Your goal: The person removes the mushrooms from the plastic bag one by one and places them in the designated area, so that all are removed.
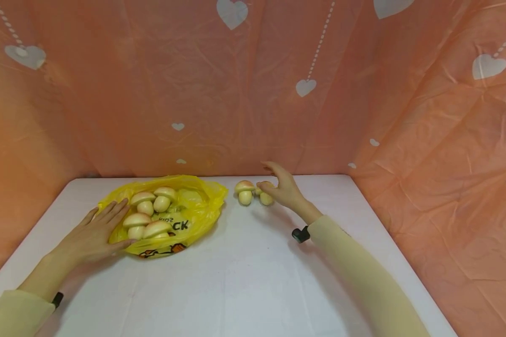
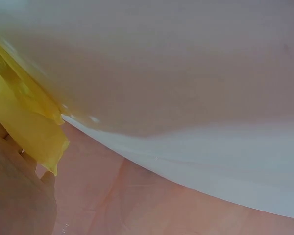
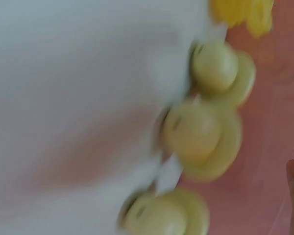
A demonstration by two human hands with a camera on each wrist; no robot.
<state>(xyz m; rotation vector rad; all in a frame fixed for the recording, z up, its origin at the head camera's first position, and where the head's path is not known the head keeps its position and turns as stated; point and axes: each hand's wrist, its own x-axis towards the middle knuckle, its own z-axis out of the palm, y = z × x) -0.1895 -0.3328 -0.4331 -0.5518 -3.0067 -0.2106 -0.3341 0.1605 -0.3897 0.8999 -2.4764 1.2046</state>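
Note:
A yellow plastic bag (image 1: 208,206) with dark printing lies spread at the left of the table, and several toy mushrooms (image 1: 144,206) with pale stems rest on it. My left hand (image 1: 93,238) lies with straight fingers on the bag's left edge; the left wrist view shows this hand (image 2: 19,196) against the yellow film (image 2: 32,127). Right of the bag stand a mushroom (image 1: 245,193) and a second one (image 1: 266,199), partly covered by my right hand (image 1: 287,188). That hand hovers beside them, thumb and fingers apart, holding nothing. Three blurred mushrooms (image 3: 196,132) appear in the right wrist view.
A white-covered table (image 1: 244,281) carries everything. Orange sheeting with white hearts (image 1: 236,103) hangs behind and along both sides, close to the table's back edge. A black band (image 1: 301,234) sits at the right wrist.

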